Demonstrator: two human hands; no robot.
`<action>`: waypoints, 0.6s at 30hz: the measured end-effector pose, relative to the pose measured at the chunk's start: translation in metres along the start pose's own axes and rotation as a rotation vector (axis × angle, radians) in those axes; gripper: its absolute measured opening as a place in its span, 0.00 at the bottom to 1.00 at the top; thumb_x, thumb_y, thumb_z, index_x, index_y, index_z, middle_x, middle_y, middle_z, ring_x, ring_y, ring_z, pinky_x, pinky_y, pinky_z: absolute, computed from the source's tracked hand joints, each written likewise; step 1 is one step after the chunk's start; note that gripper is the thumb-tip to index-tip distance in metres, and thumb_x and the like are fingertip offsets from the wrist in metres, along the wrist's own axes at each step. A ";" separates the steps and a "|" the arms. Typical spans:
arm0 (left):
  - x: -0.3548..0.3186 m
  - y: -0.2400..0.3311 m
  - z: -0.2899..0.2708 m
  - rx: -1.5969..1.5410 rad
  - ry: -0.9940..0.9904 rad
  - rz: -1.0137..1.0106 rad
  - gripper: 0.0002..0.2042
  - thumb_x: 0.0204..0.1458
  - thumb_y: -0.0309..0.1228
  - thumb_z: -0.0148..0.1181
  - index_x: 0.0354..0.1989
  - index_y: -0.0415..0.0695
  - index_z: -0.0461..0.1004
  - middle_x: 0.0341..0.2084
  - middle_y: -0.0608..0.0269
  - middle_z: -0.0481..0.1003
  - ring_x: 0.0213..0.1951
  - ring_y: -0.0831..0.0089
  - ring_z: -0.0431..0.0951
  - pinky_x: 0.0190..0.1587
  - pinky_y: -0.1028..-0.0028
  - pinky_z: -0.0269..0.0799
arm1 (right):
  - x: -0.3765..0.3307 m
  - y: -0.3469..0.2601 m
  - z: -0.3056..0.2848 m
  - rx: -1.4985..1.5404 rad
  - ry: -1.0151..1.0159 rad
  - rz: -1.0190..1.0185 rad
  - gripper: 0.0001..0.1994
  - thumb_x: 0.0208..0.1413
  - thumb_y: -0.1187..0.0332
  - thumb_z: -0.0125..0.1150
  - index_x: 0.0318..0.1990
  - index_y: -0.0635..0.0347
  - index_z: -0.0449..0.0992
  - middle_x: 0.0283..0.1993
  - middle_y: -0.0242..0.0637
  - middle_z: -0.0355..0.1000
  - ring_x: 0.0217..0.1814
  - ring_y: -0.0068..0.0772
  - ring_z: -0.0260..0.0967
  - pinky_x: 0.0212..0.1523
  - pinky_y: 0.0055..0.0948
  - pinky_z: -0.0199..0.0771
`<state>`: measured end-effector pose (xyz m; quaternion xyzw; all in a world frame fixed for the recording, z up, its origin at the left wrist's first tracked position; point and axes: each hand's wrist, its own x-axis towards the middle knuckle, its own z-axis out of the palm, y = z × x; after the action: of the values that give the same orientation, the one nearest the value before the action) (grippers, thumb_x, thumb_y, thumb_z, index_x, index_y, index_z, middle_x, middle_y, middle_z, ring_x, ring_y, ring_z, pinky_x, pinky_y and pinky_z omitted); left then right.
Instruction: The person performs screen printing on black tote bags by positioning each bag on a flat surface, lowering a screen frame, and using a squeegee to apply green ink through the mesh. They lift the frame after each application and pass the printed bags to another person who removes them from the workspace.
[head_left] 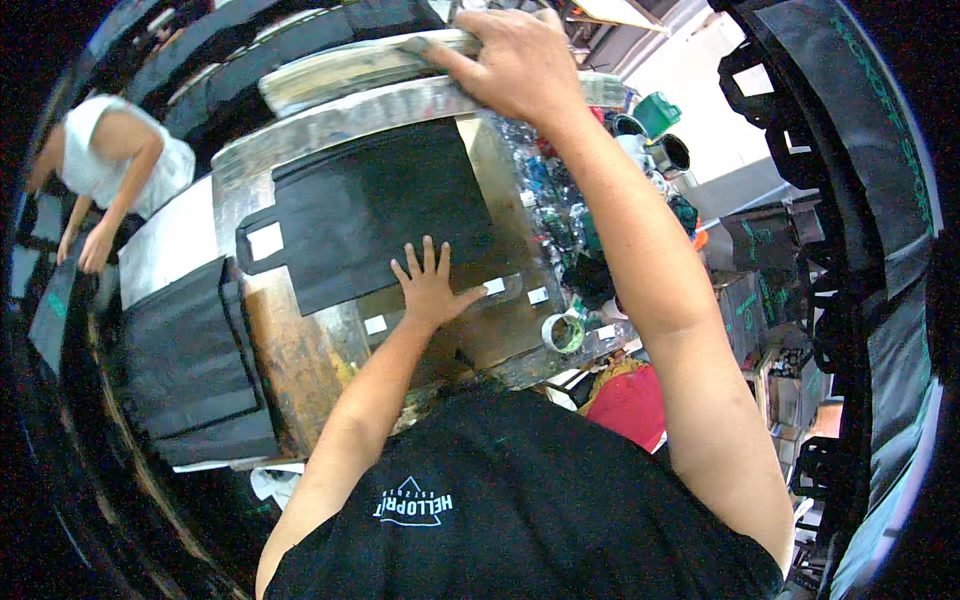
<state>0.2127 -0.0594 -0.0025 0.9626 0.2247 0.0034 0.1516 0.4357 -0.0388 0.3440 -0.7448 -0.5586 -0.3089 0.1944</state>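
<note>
A: Clock read from middle of view. Grip state?

B: Curls right hand over upper edge of pale frame at twelve o'clock, thumb on near side; cannot tell extent of wrap on far side. Spreads left hand wide, palm down, just nine-ward of centre, with hold of nothing.

A: And black bag?

B: Lies flat between ten and eleven o'clock, handle toward nine, lower edge under left fingers.

A: Good handling, by judgement?

B: Steady frame firmly with right hand, well clear of bag. Smooth bag outward with flat left fingers. Line lower edge up with white tabs just below. Check for creases near handle; avoid dragging one corner.

A: Surface?

B: Brown board, worn and stained. Toward nine: white sheet, stacked bags. At four: cup, green inside.

A: Room?

B: Co-worker at ten. Dense clutter at two; green jug between one and two. Farther out at two, black sheets. Red cloth at four, beyond cup.
</note>
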 end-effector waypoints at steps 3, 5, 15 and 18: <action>0.005 0.034 0.017 -0.038 0.067 0.007 0.59 0.44 0.81 0.45 0.77 0.46 0.53 0.78 0.44 0.41 0.76 0.32 0.34 0.68 0.26 0.24 | 0.018 -0.010 -0.021 0.219 -0.068 0.056 0.35 0.61 0.34 0.52 0.23 0.62 0.76 0.26 0.49 0.76 0.33 0.52 0.75 0.46 0.49 0.68; 0.005 0.053 0.012 -0.069 -0.077 0.004 0.61 0.44 0.82 0.45 0.78 0.45 0.50 0.78 0.44 0.37 0.76 0.32 0.33 0.68 0.25 0.23 | 0.017 -0.003 -0.018 0.230 -0.050 0.068 0.36 0.61 0.33 0.51 0.24 0.63 0.76 0.26 0.51 0.76 0.33 0.53 0.76 0.46 0.51 0.69; -0.013 0.080 0.013 -0.091 -0.188 0.060 0.60 0.46 0.79 0.47 0.78 0.44 0.45 0.78 0.42 0.33 0.76 0.34 0.27 0.69 0.28 0.20 | 0.023 0.001 -0.014 0.213 -0.084 0.086 0.38 0.60 0.30 0.48 0.25 0.63 0.77 0.27 0.51 0.76 0.35 0.54 0.77 0.50 0.51 0.70; -0.025 0.072 0.012 -0.154 -0.174 0.105 0.58 0.46 0.75 0.53 0.77 0.42 0.49 0.78 0.40 0.34 0.77 0.35 0.32 0.73 0.35 0.30 | 0.024 -0.005 -0.019 0.151 -0.147 0.116 0.38 0.60 0.30 0.49 0.26 0.63 0.77 0.28 0.50 0.77 0.36 0.53 0.77 0.51 0.50 0.70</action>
<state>0.2222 -0.1347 0.0090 0.9552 0.1588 -0.0552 0.2435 0.4312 -0.0323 0.3743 -0.7798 -0.5490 -0.1985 0.2260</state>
